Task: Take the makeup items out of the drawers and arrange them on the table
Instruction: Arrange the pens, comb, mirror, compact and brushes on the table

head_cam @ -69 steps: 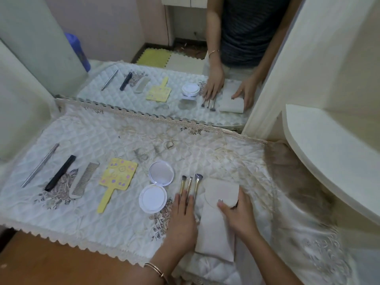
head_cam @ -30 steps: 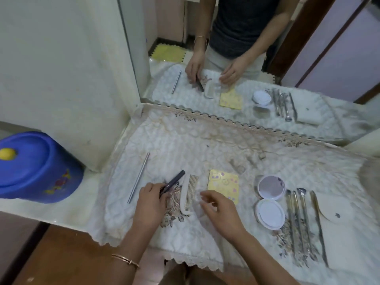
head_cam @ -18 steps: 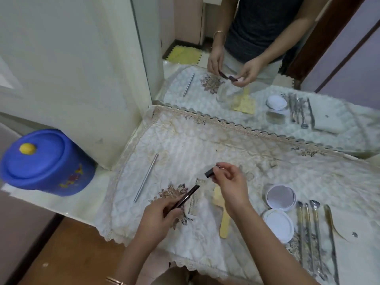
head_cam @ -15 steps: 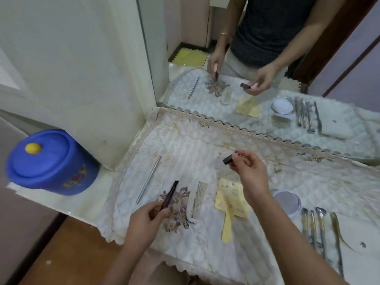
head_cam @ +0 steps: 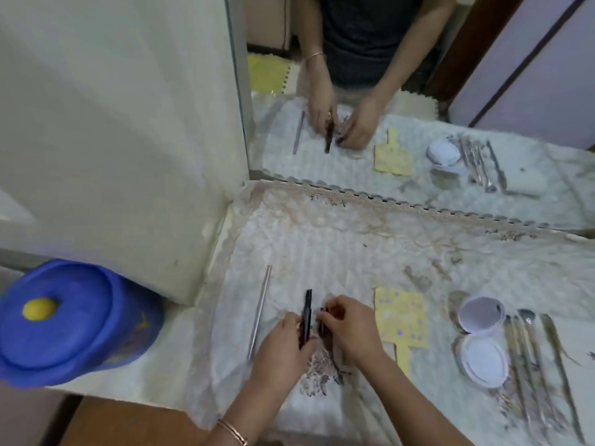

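Note:
My left hand (head_cam: 283, 344) is shut on a slim black makeup pencil (head_cam: 306, 312), which points away from me just above the quilted white table cover (head_cam: 322, 252). My right hand (head_cam: 352, 329) sits close beside it, its fingertips pinched on a small dark cap (head_cam: 323, 313), which is blurred. The comb lies hidden under this hand. A silver stick (head_cam: 259, 312) lies left of my hands. To the right lie a yellow hand mirror (head_cam: 401, 317), an open white compact (head_cam: 481, 338) and a row of makeup brushes (head_cam: 528, 349).
A blue lidded bin (head_cam: 64, 320) stands off the table's left end. A white cabinet side (head_cam: 128, 123) rises at the back left. A wall mirror (head_cam: 418, 130) behind the table reflects me and the items. The cover's lace edge hangs over the near side.
My right hand has come down from mid-air with the cap to beside my left hand. The left hand has turned the pencil upright along the cloth. The view has shifted slightly left.

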`<state>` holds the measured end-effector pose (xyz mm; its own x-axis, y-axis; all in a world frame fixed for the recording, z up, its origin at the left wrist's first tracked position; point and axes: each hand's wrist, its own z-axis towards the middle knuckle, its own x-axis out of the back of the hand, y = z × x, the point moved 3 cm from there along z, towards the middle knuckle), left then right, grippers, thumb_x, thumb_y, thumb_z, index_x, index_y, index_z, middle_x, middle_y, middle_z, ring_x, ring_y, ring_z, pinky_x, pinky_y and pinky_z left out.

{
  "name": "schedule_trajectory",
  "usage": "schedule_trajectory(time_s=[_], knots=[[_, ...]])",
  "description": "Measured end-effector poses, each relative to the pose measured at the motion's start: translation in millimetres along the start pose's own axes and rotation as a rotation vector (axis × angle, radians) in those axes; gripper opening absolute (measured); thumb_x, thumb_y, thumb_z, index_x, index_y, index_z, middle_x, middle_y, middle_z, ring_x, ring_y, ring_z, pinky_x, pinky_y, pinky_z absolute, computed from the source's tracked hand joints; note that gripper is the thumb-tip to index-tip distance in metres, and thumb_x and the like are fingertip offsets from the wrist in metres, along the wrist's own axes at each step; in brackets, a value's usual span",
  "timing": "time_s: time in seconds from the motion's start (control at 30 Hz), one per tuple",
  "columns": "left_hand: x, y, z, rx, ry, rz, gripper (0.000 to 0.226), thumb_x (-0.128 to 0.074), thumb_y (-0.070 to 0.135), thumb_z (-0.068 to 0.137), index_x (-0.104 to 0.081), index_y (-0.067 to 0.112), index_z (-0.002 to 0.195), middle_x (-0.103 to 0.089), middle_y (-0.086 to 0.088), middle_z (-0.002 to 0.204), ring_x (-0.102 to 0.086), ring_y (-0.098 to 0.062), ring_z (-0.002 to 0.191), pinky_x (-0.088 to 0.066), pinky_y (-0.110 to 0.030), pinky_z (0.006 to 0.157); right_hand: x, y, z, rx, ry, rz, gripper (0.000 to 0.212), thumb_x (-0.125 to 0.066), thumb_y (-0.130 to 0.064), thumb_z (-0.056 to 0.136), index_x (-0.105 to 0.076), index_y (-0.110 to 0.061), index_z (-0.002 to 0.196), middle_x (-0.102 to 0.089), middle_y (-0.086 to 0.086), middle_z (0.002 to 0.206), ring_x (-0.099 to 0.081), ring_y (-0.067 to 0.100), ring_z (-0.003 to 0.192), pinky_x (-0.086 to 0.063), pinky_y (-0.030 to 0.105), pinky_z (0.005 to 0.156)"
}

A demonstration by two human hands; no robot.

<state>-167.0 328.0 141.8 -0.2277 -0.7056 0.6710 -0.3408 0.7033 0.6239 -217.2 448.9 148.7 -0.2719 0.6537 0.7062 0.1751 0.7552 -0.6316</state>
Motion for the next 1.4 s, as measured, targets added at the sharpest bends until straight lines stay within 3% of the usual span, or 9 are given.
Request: schedule_trajectory(time_s=[0.23, 0.4, 0.63, 0.73, 0.93, 1.03, 1.17, 1.27, 1.4], knots=[[46, -25, 21, -0.159, 0.205, 0.121, 0.021, -0.046, 0.025, 0.092, -0.048, 0.008, 0.104, -0.052, -0.008, 0.106, -0.056, -0.022, 0.094, -0.042, -0.026, 0.073, -3, -10, -9, -0.047, 0.142, -0.024, 0.027, -0.058, -0.021, 0.087, -0.06, -0.012, 0.112, -0.055, 0.002, 0.104, -0.052, 0.012, 0.083, -0.033, 0.014, 0.073], [54, -32, 34, -0.082, 0.067, 0.281, 0.021, -0.039, 0.03, 0.095, -0.044, 0.01, 0.102, -0.059, -0.007, 0.105, -0.06, -0.022, 0.094, -0.046, -0.029, 0.072, -12, -25, -1, -0.028, 0.095, 0.102, 0.02, -0.058, -0.02, 0.087, -0.063, -0.011, 0.105, -0.059, 0.0, 0.1, -0.054, 0.011, 0.083, -0.039, 0.01, 0.069], [67, -26, 8, -0.22, 0.145, 0.058, 0.015, -0.051, 0.027, 0.091, -0.057, 0.013, 0.093, -0.049, 0.004, 0.079, -0.048, -0.014, 0.078, -0.044, -0.031, 0.073, -23, -57, 11, -0.205, -0.053, 0.752, 0.009, -0.064, -0.016, 0.084, -0.066, -0.01, 0.091, -0.067, 0.004, 0.075, -0.063, 0.011, 0.068, -0.051, 0.017, 0.064], [70, -30, 1, -0.231, 0.181, 0.002, 0.014, -0.056, 0.026, 0.088, -0.06, 0.013, 0.091, -0.045, 0.009, 0.072, -0.046, -0.011, 0.074, -0.041, -0.026, 0.068, -21, -65, 10, -0.198, -0.095, 0.795, 0.003, -0.063, -0.009, 0.084, -0.065, -0.01, 0.082, -0.066, 0.004, 0.069, -0.062, 0.009, 0.06, -0.053, 0.016, 0.059], [79, -25, 0, -0.179, 0.15, -0.081, 0.011, -0.059, 0.024, 0.087, -0.065, 0.017, 0.08, -0.053, 0.006, 0.072, -0.055, -0.014, 0.073, -0.043, -0.027, 0.069, -20, -69, 7, -0.188, 0.038, 0.857, 0.013, -0.063, -0.006, 0.083, -0.064, -0.011, 0.071, -0.062, 0.007, 0.063, -0.057, 0.013, 0.056, -0.051, 0.018, 0.056], [72, -47, -12, -0.128, 0.042, 0.041, 0.038, -0.056, 0.024, 0.089, -0.041, 0.033, 0.055, -0.043, 0.01, 0.059, -0.044, -0.002, 0.058, -0.032, -0.018, 0.054, -8, -58, 12, -0.272, 0.217, 0.992, 0.01, -0.059, -0.007, 0.086, -0.063, -0.007, 0.077, -0.064, 0.007, 0.068, -0.058, 0.015, 0.061, -0.051, 0.02, 0.061], [66, -73, -20, 0.031, 0.087, -0.114, 0.029, -0.064, 0.022, 0.084, -0.052, 0.029, 0.058, -0.052, 0.004, 0.054, -0.048, 0.0, 0.05, -0.038, -0.013, 0.055, 18, -41, 26, -0.177, 0.163, 0.63, 0.009, -0.063, -0.011, 0.084, -0.063, -0.003, 0.088, -0.065, 0.008, 0.069, -0.061, 0.017, 0.059, -0.053, 0.03, 0.067], [61, -63, -5, 0.073, 0.099, -0.237, 0.012, -0.069, 0.019, 0.079, -0.065, 0.009, 0.074, -0.049, 0.004, 0.052, -0.043, 0.002, 0.048, -0.036, -0.003, 0.051, -7, -43, 12, -0.108, 0.021, 0.314, 0.011, -0.069, -0.017, 0.079, -0.064, -0.009, 0.082, -0.064, 0.003, 0.068, -0.058, 0.01, 0.056, -0.047, 0.016, 0.057], [47, -48, 7, 0.044, 0.05, -0.192, 0.016, -0.067, 0.022, 0.08, -0.055, 0.02, 0.07, -0.047, 0.013, 0.056, -0.044, 0.004, 0.054, -0.036, -0.002, 0.053, -41, -36, -8, -0.024, 0.001, 0.124, 0.023, -0.067, -0.02, 0.08, -0.065, -0.008, 0.099, -0.063, 0.001, 0.084, -0.056, 0.01, 0.077, -0.042, 0.015, 0.068]])
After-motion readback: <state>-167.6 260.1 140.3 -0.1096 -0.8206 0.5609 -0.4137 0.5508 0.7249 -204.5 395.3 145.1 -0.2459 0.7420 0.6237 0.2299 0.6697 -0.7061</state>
